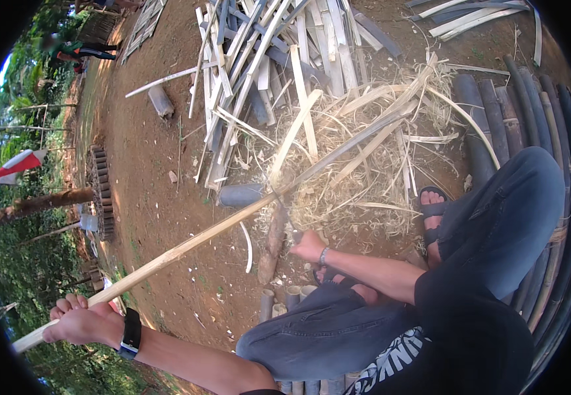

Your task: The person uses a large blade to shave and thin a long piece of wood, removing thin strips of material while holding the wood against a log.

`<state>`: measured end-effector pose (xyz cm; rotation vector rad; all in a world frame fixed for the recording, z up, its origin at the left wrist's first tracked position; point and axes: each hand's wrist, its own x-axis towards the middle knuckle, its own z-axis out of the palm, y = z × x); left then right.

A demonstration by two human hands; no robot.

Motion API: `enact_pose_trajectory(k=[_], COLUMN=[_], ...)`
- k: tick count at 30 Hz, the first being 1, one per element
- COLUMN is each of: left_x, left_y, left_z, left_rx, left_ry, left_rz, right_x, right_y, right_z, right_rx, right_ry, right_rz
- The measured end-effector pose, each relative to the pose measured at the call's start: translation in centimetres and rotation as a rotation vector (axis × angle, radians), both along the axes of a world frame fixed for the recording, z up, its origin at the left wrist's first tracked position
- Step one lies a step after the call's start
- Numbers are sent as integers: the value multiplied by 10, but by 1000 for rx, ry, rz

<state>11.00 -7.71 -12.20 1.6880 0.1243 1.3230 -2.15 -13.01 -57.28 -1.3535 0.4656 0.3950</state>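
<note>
A long, pale bamboo strip runs slantwise from the lower left up to the shavings on the right. My left hand is closed around its near left end. Lower centre, my right hand grips a knife whose thin dark blade reaches up to the strip's middle and appears to touch it. Most of the handle is hidden in my fingers. Below that crossing lies a short brown log, just left of my right hand.
Curly bamboo shavings cover the ground beyond my right hand. Behind them rises a heap of split bamboo. A cut bamboo piece lies near the log. Bamboo poles form a seat at right. Another person is far left.
</note>
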Motion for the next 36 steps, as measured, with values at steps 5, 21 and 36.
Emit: enact_pose_trajectory(k=[5,21,36], left_x=[8,6,17], left_y=[8,-18,19], left_z=[-9,-4,-3], left_rx=[-1,-17,-51], left_ry=[32,-24,22], left_rz=[22,-16,29], right_x=[10,-5,7], right_y=[-9,-33,-20], right_z=[62,-53,29], right_rx=[-110,-156,-142], right_ry=[-682,-14,-516], right_rz=[130,136,247])
